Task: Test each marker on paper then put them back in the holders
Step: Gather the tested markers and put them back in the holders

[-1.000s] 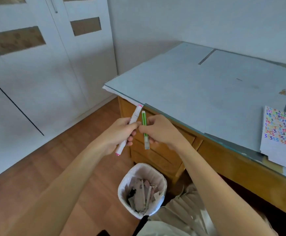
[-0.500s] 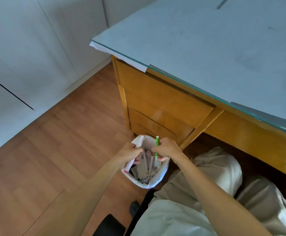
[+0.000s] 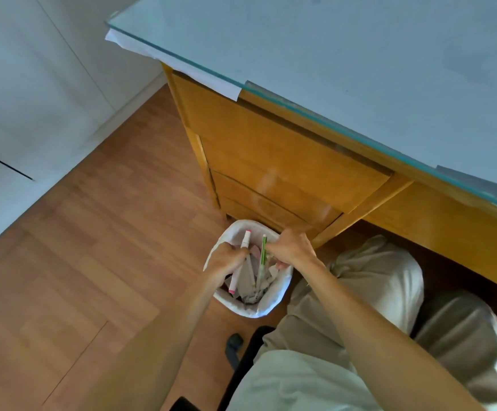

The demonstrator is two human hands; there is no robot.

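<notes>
We held a pink marker [image 3: 242,256] gripped in our left hand [image 3: 226,261] and a green marker [image 3: 263,256] in our right hand [image 3: 290,247], both near-upright, side by side directly over the bin [image 3: 273,304].

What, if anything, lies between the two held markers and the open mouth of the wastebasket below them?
Nothing visible. The left hand grips the pink marker, the right hand the green marker, directly over the wastebasket, already holding crumpled paper.
</notes>
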